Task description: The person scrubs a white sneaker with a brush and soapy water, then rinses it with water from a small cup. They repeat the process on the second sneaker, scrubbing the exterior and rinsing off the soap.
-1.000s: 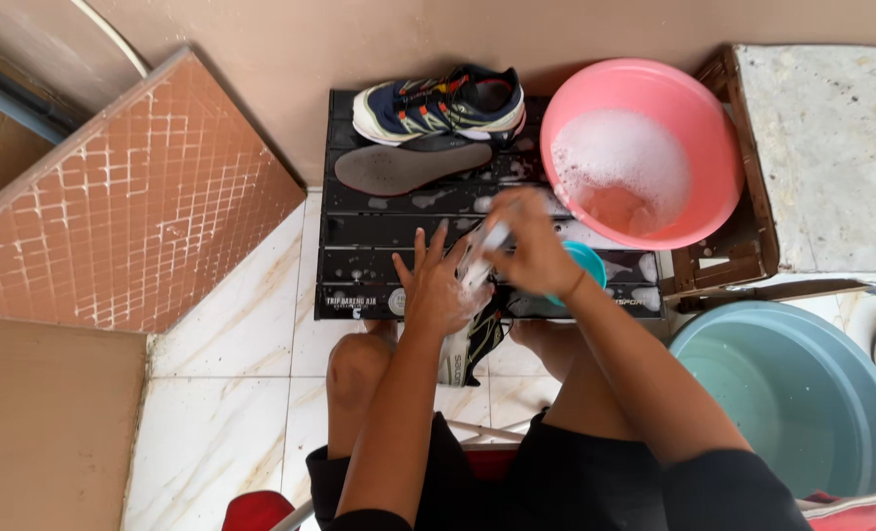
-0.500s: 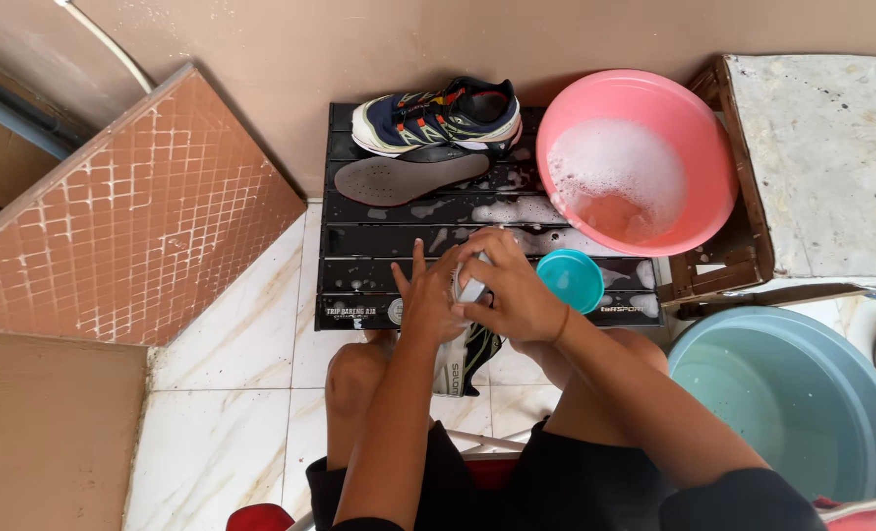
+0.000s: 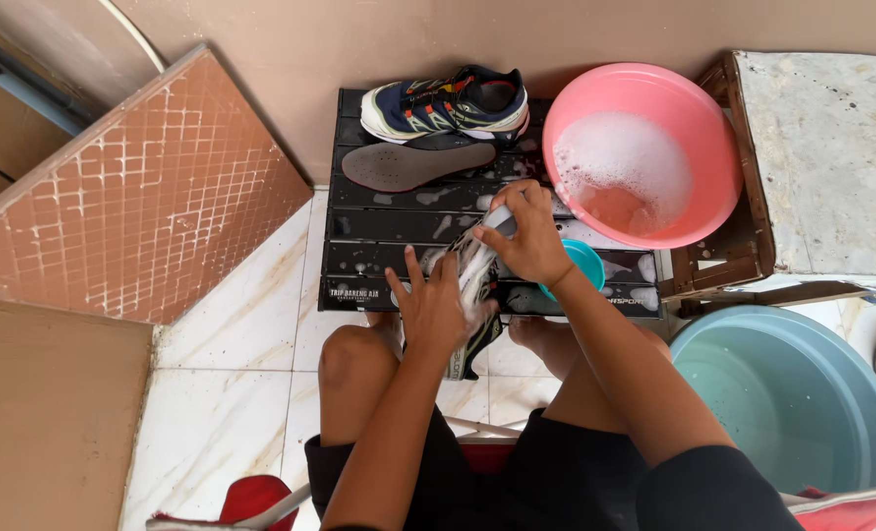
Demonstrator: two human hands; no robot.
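Note:
I sit over a black slatted platform [image 3: 359,221] wet with suds. My left hand [image 3: 433,305] presses flat on a soapy sneaker [image 3: 472,329] at the platform's near edge, fingers spread. My right hand [image 3: 526,231] is closed around something on the sneaker's far end; what it grips is hidden by the fingers. A second sneaker [image 3: 448,103], navy and white, stands at the back of the platform, with a dark insole [image 3: 413,165] lying just in front of it. A small teal cup [image 3: 581,265] sits right of my right wrist.
A pink basin [image 3: 694,128] of foamy water stands at the back right. A large pale blue tub [image 3: 792,403] is at the lower right. A brown tiled panel [image 3: 133,197] leans at the left. White marble floor tiles [image 3: 232,383] lie below; a stone slab [image 3: 821,147] is at the right.
My right hand has moved back along the sneaker, away from me, then slightly left. My left hand has stayed pressed on the shoe.

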